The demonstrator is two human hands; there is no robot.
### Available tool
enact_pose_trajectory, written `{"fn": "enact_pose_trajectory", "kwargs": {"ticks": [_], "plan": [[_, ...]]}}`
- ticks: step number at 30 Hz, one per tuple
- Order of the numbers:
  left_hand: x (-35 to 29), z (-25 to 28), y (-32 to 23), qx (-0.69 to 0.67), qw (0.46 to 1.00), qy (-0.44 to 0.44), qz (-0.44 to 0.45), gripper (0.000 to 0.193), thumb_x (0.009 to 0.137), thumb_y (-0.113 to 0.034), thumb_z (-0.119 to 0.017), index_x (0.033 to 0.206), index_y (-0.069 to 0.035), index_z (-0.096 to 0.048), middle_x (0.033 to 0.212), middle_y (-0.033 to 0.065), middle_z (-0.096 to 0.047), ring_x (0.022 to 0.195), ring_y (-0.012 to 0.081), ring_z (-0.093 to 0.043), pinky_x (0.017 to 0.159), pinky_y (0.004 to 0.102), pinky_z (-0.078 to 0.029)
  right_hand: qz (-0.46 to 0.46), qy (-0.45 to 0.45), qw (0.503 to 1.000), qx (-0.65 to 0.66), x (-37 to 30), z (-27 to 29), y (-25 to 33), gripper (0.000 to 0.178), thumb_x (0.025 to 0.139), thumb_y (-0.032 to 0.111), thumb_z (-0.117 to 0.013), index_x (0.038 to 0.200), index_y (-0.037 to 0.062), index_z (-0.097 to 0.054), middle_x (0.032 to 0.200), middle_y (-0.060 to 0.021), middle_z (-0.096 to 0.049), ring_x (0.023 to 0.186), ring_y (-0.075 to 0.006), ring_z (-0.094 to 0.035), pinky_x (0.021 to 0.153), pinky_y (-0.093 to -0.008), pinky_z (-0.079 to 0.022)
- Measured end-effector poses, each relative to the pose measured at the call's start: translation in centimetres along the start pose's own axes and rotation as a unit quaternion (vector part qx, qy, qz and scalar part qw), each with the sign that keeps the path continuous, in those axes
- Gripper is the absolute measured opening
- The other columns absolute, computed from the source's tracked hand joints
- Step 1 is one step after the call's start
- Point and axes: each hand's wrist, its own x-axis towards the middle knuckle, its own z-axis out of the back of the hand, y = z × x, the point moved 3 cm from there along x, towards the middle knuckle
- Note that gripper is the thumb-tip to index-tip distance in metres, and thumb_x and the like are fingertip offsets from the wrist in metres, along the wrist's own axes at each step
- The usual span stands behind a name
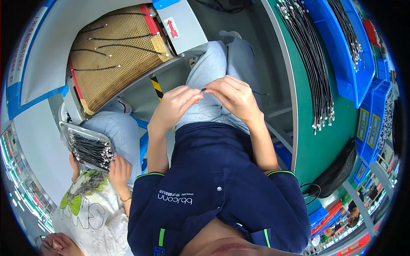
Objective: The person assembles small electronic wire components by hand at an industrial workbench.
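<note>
In front of my lap, my left hand (176, 103) and my right hand (232, 96) meet with thumbs and fingertips pinched together. Between them shows a short dark piece of a thin black cable (203, 90). What looks like its other end, a thin dark strand (261, 93), pokes out to the right of my right hand. Most of the cable's length is hidden behind my fingers, and its tip is too small to make out. Both hands are closed on it, well above my thighs.
At left, a tan mesh belt (115, 47) carries several black cables. A co-worker's hand (121, 170) touches a metal tray (112, 147) of cables. To my right, a green table (305, 141) bears a long cable bundle (308, 68), blue bins (348, 83) and a black bag (335, 175).
</note>
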Motion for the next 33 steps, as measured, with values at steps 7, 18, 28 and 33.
{"fn": "enact_pose_trajectory", "kwargs": {"ticks": [7, 18, 28, 33], "plan": [[0.2, 0.0, 0.2, 0.002, 1.0, -0.004, 0.004, 0.01, 0.084, -0.003, -0.06, 0.091, 0.003, -0.064, 0.073, 0.008, -0.061, 0.065, 0.015, -0.066, 0.057, 0.0239, -0.05, 0.037, 0.003, 0.999, 0.004, 0.3, 0.1, 0.0, 0.019, 0.069, 0.001, -0.07, 0.088, 0.0034, -0.065, 0.081, -0.0057, -0.063, 0.068, -0.0197, -0.06, 0.061, -0.0299, -0.049], [0.4, 0.2, 0.2, 0.068, 0.996, -0.013, -0.056, 0.011, 0.079, -0.006, -0.066, 0.087, 0.0, -0.064, 0.072, 0.0071, -0.061, 0.065, 0.018, -0.062, 0.056, 0.0279, -0.048, 0.019, 0.024, 0.998, 0.05, 0.3, -0.1, -0.5, 0.013, 0.072, 0.002, -0.069, 0.084, 0.0027, -0.065, 0.077, -0.0054, -0.063, 0.065, -0.0193, -0.059, 0.058, -0.0297, -0.048], [0.7, 0.4, -0.6, 0.171, 0.958, -0.124, -0.193, 0.019, 0.067, -0.005, -0.073, 0.083, -0.005, -0.063, 0.079, 0.004, -0.061, 0.07, 0.021, -0.06, 0.058, 0.0309, -0.049, -0.112, 0.076, 0.982, 0.134, 0.5, -0.1, -0.7, 0.01, 0.078, 0.005, -0.065, 0.087, 0.0001, -0.064, 0.077, -0.0107, -0.062, 0.068, -0.0255, -0.061, 0.063, -0.0332, -0.049], [0.3, 0.7, -0.3, 0.153, 0.966, -0.13, -0.163, 0.019, 0.066, -0.001, -0.072, 0.083, -0.004, -0.062, 0.078, 0.005, -0.061, 0.07, 0.0214, -0.061, 0.059, 0.0308, -0.05, -0.115, 0.049, 0.985, 0.121, 0.5, 0.6, -0.9, 0.006, 0.076, 0.004, -0.069, 0.081, 0.0019, -0.067, 0.074, -0.0064, -0.063, 0.064, -0.0165, -0.059, 0.055, -0.0277, -0.045]]}}
